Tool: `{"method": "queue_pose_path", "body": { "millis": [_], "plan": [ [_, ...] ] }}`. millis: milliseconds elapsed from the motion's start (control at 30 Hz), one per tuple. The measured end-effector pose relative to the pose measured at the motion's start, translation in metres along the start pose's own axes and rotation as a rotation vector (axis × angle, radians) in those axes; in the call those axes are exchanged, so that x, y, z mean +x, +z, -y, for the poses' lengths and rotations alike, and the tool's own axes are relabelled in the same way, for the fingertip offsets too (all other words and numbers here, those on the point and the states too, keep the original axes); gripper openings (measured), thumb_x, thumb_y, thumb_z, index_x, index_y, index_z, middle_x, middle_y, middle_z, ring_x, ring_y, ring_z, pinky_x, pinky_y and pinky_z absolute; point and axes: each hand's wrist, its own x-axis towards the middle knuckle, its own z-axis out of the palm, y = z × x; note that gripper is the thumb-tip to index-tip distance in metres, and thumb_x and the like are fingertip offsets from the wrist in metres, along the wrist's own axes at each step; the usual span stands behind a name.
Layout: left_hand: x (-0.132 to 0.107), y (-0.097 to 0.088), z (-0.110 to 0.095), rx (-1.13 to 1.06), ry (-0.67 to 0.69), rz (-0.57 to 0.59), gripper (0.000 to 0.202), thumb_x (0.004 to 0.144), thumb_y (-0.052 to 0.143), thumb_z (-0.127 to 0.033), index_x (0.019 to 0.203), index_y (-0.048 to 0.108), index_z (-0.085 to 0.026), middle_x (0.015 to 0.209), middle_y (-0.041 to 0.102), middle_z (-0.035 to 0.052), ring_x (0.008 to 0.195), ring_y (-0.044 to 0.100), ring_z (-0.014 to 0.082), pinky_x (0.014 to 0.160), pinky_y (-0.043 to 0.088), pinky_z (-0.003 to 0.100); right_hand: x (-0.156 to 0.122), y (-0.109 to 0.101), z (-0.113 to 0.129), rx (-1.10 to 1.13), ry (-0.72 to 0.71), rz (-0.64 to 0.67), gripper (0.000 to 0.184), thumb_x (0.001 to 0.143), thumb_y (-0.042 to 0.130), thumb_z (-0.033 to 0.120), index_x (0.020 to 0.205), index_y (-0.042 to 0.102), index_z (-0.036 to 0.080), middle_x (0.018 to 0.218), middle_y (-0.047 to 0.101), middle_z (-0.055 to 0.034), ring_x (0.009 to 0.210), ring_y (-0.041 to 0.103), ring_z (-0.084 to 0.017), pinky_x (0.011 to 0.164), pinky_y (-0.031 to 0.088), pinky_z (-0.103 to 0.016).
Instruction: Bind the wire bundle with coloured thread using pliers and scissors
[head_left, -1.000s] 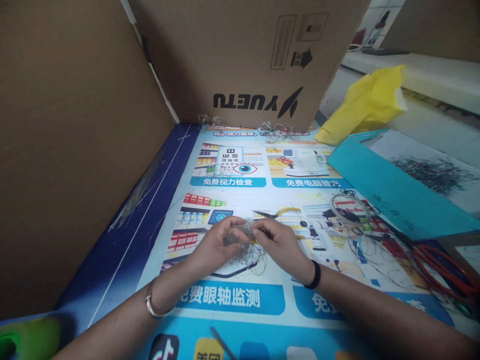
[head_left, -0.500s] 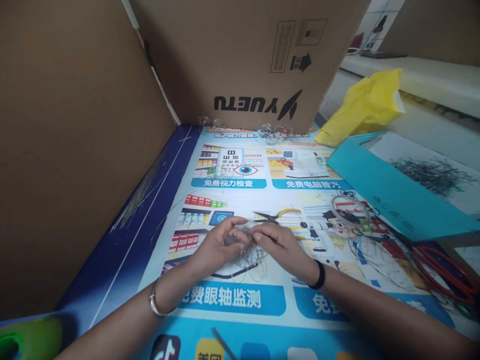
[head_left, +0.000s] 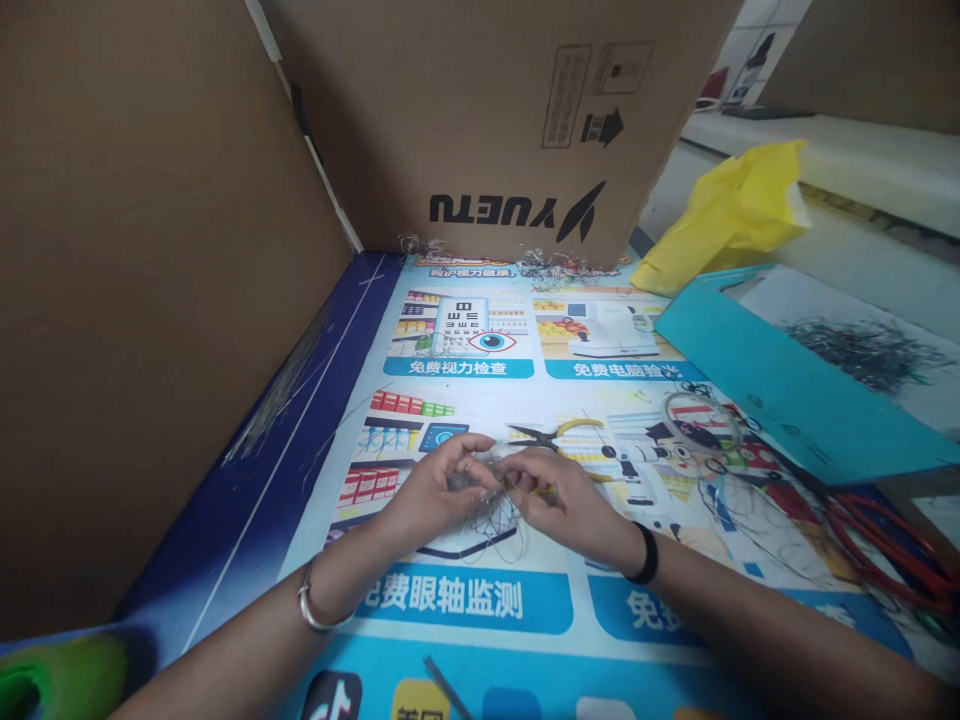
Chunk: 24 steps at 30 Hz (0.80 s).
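Gripping wire tangle [head_left: 492,516] loosely in curled left hand [head_left: 448,485] and pinching its edge in near-closed right hand [head_left: 559,500], over printed sheet [head_left: 487,391] near pliers [head_left: 541,438], with risk of knotting tighter or slipping if tugged unevenly.

Looks like a loose tangle of thin wire [head_left: 493,517], silvery grey and very fine. Bunches up at the top, pinched between the fingers of the left hand [head_left: 435,492] and the right hand [head_left: 574,502]. Opens below into slack, crossing loops, widest toward the near edge of the table [head_left: 351,343], with a thin strand bowing out to the right. Sits well apart from the table's far edge. Blurs too much to count single strands or tell whether touching the tabletop or just above.
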Motion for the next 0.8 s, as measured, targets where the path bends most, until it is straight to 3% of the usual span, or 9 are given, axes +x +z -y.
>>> {"method": "queue_pose_path", "body": {
  "millis": [800],
  "plan": [
    [0.0017,-0.0028,0.0037,0.008,0.001,0.023,0.043,0.075,0.065,-0.021,0.113,0.047,-0.018,0.079,0.063,-0.0001,0.060,0.053,0.0096,0.060,0.044,0.025,-0.0008,0.0048,-0.0064,0.020,-0.019,-0.034,0.028,0.070,0.051,0.012,0.096,0.062,0.016,0.083,0.062,-0.0045,0.066,0.054,-0.013,0.059,0.045,-0.025]
  ]
}}
